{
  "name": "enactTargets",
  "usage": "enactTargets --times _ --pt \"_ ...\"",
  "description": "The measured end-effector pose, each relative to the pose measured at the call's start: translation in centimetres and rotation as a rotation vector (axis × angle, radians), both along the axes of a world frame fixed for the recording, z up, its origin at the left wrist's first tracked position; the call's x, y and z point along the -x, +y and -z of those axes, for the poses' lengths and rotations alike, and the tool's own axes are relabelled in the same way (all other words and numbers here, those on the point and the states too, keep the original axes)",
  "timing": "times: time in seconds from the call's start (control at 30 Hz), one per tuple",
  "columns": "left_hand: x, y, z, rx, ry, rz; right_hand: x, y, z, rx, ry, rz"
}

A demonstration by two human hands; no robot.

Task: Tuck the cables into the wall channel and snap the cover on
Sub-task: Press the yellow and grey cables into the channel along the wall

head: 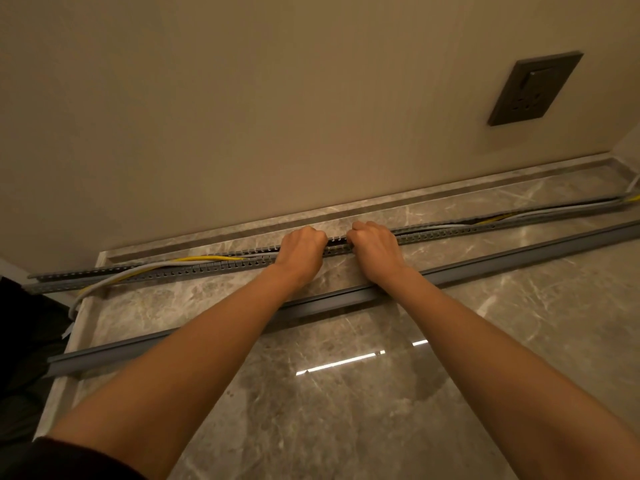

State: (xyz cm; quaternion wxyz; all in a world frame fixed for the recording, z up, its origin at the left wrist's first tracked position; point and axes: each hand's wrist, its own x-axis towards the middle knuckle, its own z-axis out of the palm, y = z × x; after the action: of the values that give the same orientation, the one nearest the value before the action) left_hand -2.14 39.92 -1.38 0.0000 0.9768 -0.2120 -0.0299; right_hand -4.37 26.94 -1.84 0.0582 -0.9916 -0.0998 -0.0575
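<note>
A long grey slotted cable channel (194, 270) lies on the marble floor along the foot of the wall. A yellow cable (207, 258) and a grey cable (131, 271) run inside it and spill out over its left end. My left hand (301, 251) and my right hand (374, 245) rest side by side on the channel's middle, fingers curled down over its slotted walls; the fingertips are hidden. The grey cover strip (519, 256) lies loose on the floor, parallel to the channel and nearer to me, passing under both forearms.
A dark socket plate (535, 88) sits on the beige wall at the upper right. A marble skirting ledge (450, 192) runs behind the channel. More cable ends (633, 197) show at the far right. Something dark (20, 341) lies at the left edge.
</note>
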Motion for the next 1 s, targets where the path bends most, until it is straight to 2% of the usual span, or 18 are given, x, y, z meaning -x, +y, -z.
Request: enactTargets --times 0.13,0.23,0.5,0.83,1.0 --pt "-0.1 0.6 0.4 0.057 0.026 -0.015 0.2 -0.1 0.3 0.009 0.061 0.035" --pt "-0.1 1.6 0.2 0.126 0.066 -0.015 0.8 0.4 0.4 0.01 -0.007 0.009" --pt "0.8 7.0 -0.5 0.148 -0.011 -0.164 0.3 4.0 0.1 -0.122 -0.03 -0.018" --pt "0.5 18.2 -1.6 0.167 -0.035 -0.311 -0.3 14.7 -0.3 -0.242 0.107 -0.085" --pt "-0.1 22.4 -2.1 0.215 0.041 -0.309 -0.6 19.8 -0.8 -0.32 0.125 -0.072"
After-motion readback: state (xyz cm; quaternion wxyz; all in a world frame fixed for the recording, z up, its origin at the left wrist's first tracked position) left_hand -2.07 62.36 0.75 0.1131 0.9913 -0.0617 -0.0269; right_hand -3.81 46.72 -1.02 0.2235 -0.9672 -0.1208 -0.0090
